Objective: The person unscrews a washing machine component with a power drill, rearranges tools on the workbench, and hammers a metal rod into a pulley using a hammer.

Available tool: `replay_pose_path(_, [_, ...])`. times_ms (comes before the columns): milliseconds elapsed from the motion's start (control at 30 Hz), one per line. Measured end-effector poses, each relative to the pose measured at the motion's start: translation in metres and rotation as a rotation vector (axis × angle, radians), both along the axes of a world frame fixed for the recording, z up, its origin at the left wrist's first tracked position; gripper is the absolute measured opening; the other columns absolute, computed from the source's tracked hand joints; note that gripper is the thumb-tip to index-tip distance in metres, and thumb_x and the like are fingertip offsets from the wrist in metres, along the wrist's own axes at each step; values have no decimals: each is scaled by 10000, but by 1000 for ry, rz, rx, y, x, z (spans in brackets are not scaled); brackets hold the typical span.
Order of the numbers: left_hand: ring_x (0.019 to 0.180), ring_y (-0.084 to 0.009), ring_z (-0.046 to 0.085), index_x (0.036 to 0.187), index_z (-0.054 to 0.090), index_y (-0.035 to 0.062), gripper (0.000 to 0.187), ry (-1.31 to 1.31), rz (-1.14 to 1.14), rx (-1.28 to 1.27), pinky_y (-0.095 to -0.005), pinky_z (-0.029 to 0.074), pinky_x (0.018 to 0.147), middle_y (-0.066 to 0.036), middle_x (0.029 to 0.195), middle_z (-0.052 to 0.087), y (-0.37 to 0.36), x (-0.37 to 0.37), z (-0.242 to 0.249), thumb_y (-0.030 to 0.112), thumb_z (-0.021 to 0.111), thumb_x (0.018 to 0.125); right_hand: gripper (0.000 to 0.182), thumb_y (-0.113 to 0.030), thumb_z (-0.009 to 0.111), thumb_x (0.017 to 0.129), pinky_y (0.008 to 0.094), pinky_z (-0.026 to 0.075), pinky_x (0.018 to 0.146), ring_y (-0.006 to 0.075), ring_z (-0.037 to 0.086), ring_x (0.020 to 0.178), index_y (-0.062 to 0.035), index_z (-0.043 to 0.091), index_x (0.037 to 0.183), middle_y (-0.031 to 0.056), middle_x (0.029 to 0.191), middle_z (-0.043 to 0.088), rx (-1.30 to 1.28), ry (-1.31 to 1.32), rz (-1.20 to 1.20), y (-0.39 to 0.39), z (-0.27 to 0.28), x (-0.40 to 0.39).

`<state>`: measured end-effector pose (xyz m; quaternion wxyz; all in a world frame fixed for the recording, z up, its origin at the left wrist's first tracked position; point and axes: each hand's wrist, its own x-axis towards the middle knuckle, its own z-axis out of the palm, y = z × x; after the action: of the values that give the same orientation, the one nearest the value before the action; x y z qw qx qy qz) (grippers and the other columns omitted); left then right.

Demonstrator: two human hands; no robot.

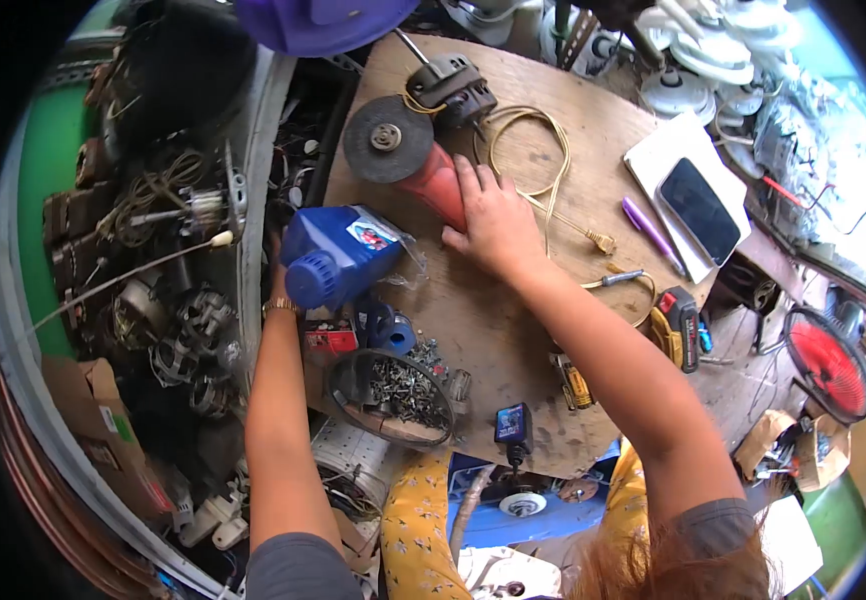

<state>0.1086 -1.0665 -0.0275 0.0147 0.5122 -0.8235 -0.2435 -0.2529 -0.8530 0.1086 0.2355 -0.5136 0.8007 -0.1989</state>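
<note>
My right hand [491, 215] lies over the red body of an angle grinder [431, 186], its fingers wrapped across the casing. The grinder's dark round disc [381, 140] faces up, close to a small electric motor [450, 90] with a metal shaft. My left hand [278, 268] is at the table's left edge, its fingers hidden behind a blue plastic bottle [343, 255] with a ribbed blue cap; I cannot tell whether it grips the bottle. A yellowish cord [559, 160] with a plug [601, 242] runs beside my right forearm.
A round tray of screws [403, 390] stands near the table's front-left. Toward the right lie a notebook [658, 150], a phone [701, 212], a purple pen [653, 235] and a battery pack [675, 330]. A purple rounded object [323, 20] overhangs the back edge. Motor parts [203, 330] crowd the left side.
</note>
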Motion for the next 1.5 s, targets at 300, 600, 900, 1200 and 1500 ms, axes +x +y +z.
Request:
replay_pose_path(300, [1320,-327,233,1362,278,-22,570,231,194,254,-352,180,1081,-223,1407,269,148,-26,143,384,301,961,875,-374,725,675,410,465,838,330,512,1023,-50,288,1360,158,1181,488,155,132,42,-5,15,8])
replay_pose_path(600, [1318,-368,233,1372,270,5,555,200,387,148,-405,173,1087,-225,1423,242,300,-4,208,196,472,892,806,-314,688,678,468,332,954,338,395,1141,-113,316,1364,152,1313,359,-160,251,154,66,76,12])
replay_pose_path(900, [1252,-313,354,1303,376,-1,547,261,100,594,-365,281,1038,-202,1345,371,384,-71,260,158,565,815,648,-131,665,648,467,328,981,414,367,1166,-119,437,1255,227,1319,336,269,100,-77,333,158,-51])
replay_pose_path(1200, [959,-283,580,1162,514,-6,423,235,160,903,-343,448,844,-193,1134,558,416,-71,284,260,569,838,618,-145,662,684,470,305,1010,450,315,1221,-58,421,1246,283,1322,329,661,126,-192,506,203,-42])
replay_pose_path(1500, [961,-195,568,1220,485,12,412,378,441,763,-300,450,839,-141,1140,568,391,13,300,161,572,846,479,-107,669,697,407,440,811,334,534,954,-56,499,1141,183,1137,504,571,-108,-151,484,218,-24])
